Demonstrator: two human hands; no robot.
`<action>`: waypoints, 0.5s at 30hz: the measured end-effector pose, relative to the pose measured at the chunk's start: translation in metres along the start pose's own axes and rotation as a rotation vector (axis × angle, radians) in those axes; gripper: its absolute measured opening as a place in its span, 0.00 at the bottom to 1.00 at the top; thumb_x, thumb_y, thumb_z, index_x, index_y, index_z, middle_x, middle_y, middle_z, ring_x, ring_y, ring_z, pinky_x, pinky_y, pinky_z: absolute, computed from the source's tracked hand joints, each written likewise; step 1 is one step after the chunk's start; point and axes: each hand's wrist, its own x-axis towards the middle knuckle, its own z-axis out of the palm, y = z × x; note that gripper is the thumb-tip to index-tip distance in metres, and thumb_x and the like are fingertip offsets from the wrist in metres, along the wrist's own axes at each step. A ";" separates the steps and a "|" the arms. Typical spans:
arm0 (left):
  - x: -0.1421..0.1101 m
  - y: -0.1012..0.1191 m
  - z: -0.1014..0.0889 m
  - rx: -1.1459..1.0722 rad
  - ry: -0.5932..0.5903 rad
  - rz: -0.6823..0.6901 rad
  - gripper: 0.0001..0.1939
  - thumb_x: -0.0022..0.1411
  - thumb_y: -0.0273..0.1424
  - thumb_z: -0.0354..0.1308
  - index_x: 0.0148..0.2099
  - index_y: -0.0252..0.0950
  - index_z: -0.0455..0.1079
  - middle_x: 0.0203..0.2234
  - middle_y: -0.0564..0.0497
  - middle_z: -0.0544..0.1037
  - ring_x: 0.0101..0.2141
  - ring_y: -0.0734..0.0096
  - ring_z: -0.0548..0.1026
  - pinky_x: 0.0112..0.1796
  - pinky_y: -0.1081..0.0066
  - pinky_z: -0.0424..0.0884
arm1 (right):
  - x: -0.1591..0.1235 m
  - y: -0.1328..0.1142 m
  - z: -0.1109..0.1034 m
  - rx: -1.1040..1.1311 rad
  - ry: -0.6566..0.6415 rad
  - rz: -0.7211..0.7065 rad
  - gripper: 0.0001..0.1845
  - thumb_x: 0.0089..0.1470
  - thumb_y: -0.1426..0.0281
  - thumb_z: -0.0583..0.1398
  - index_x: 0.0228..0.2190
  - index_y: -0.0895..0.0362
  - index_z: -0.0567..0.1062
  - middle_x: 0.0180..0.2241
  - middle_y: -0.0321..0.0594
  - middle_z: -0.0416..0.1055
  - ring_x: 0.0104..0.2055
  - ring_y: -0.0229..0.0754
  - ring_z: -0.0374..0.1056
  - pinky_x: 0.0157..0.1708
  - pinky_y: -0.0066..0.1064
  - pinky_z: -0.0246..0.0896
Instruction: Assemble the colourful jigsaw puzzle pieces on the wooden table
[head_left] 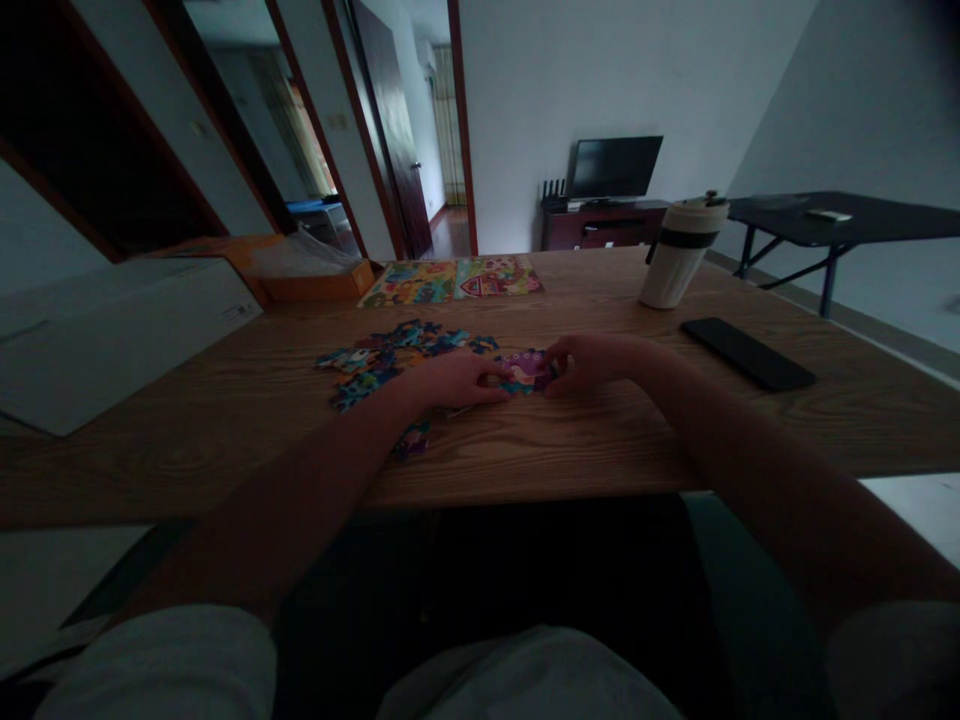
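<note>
Both my hands meet over a small purple cluster of jigsaw pieces [527, 370] on the wooden table [600, 440]. My left hand [457, 380] lies on the table with its fingers pressed against the left side of the cluster. My right hand [589, 362] pinches the cluster's right edge with curled fingers. Several loose colourful puzzle pieces [390, 358] are scattered to the left of my hands, and one piece [412, 440] lies nearer the front edge.
Two finished picture boards [454, 280] lie at the table's far side. An orange box [300, 268] and a white box [112, 330] sit at the left. A white tumbler [679, 252] and a black phone [746, 353] stand right. A television [615, 167] is behind.
</note>
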 end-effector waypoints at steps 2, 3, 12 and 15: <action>-0.001 -0.002 -0.001 -0.006 0.000 0.019 0.27 0.68 0.46 0.54 0.66 0.45 0.68 0.44 0.48 0.81 0.41 0.63 0.77 0.43 0.69 0.67 | 0.000 0.005 0.000 0.033 0.027 -0.021 0.32 0.51 0.44 0.63 0.51 0.49 0.81 0.40 0.43 0.79 0.37 0.48 0.73 0.39 0.37 0.64; -0.003 -0.004 -0.004 -0.013 -0.001 0.023 0.28 0.68 0.47 0.54 0.66 0.45 0.68 0.44 0.49 0.81 0.41 0.63 0.77 0.42 0.69 0.68 | 0.001 0.008 -0.001 0.057 0.060 -0.027 0.31 0.54 0.45 0.62 0.53 0.49 0.80 0.41 0.44 0.79 0.38 0.48 0.73 0.40 0.36 0.64; -0.046 -0.076 -0.051 0.012 0.233 -0.433 0.30 0.64 0.54 0.54 0.62 0.46 0.72 0.42 0.49 0.81 0.39 0.61 0.78 0.39 0.69 0.70 | 0.004 0.013 0.003 0.079 0.145 -0.004 0.35 0.59 0.47 0.59 0.62 0.50 0.72 0.43 0.46 0.79 0.38 0.47 0.74 0.41 0.36 0.65; -0.055 -0.093 -0.054 0.026 0.115 -0.572 0.29 0.63 0.52 0.56 0.61 0.43 0.73 0.46 0.48 0.81 0.42 0.61 0.78 0.40 0.70 0.70 | 0.005 0.005 0.006 0.059 0.040 -0.041 0.38 0.56 0.44 0.61 0.61 0.50 0.73 0.40 0.44 0.80 0.37 0.48 0.74 0.38 0.35 0.64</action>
